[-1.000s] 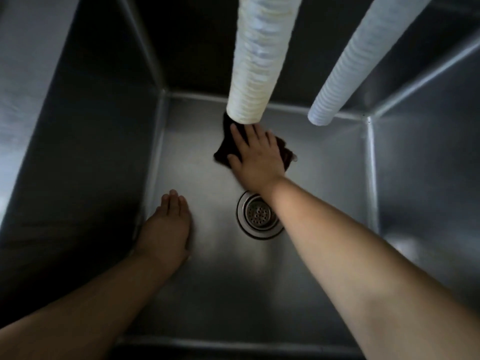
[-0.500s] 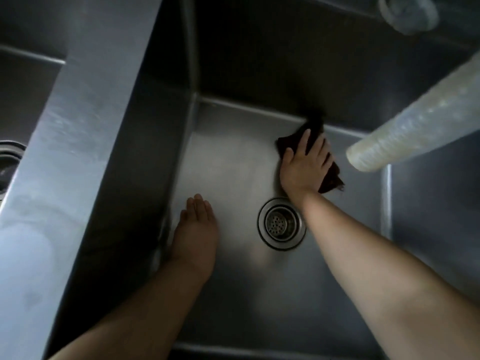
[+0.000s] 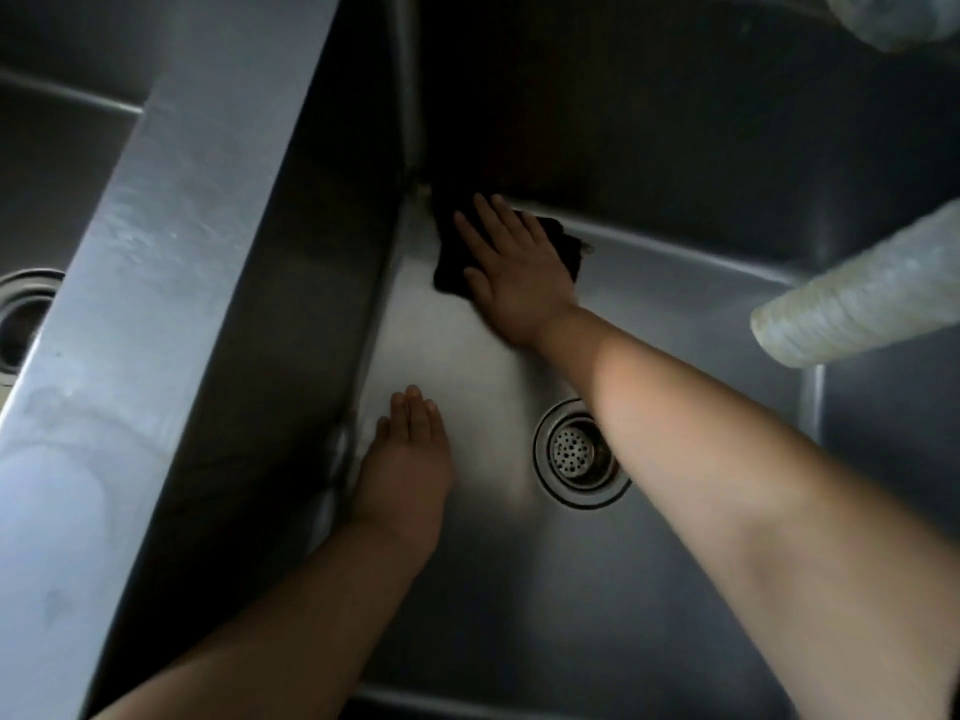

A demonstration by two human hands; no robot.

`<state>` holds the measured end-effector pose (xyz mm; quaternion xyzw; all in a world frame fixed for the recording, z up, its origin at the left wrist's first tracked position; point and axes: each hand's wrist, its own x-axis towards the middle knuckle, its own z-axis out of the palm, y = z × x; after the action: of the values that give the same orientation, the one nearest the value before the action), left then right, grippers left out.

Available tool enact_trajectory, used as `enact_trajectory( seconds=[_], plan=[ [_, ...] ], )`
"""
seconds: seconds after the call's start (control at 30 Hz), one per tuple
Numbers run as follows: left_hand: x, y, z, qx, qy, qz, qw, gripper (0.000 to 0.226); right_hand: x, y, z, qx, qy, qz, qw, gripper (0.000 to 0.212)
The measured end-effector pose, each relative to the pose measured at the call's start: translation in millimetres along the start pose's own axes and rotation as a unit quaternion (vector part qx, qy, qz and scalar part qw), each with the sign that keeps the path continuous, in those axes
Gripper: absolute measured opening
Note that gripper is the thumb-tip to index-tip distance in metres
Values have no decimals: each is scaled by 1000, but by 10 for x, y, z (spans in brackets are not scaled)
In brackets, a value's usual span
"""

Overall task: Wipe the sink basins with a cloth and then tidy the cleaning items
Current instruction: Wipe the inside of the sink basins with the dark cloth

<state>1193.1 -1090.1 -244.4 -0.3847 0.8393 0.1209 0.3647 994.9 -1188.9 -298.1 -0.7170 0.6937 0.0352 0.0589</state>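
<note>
My right hand (image 3: pixel 514 267), fingers flat, presses the dark folded cloth (image 3: pixel 452 257) into the steel basin's (image 3: pixel 467 589) far-left corner. Unwiped floor lies back toward my wrist. Left hand (image 3: pixel 405 459) rests flat, relaxed, nearer me.

- Right hand (image 3: pixel 511 272) flat with fingers spread, pressing a dark cloth (image 3: pixel 451 262) onto the basin floor (image 3: pixel 519 589), in the far corner beyond the drain (image 3: pixel 576 452).
- Left hand (image 3: pixel 405 470) flat on the floor just left of the drain, fingers straight and together, close to the basin's left wall.
- Steel divider (image 3: pixel 156 304) further left of the drain, a second drain (image 3: pixel 21 319) past it.
- Ribbed pale hose (image 3: pixel 857 309) hanging in from the right, above the drain; another, blurred, at the top right corner (image 3: pixel 893 18).
</note>
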Motion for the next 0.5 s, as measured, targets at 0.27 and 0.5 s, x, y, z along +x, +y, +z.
enact_trajectory(
  seconds=[0.27,0.5],
  plan=[
    [-30,22,-31,1,6,-11,1000,84,-1044,1200,-21,28,-17,129,991,60],
    [-10,41,-8,25,4,-8,1000,83,-1684,1730,33,1,-5,342,940,61]
  ],
)
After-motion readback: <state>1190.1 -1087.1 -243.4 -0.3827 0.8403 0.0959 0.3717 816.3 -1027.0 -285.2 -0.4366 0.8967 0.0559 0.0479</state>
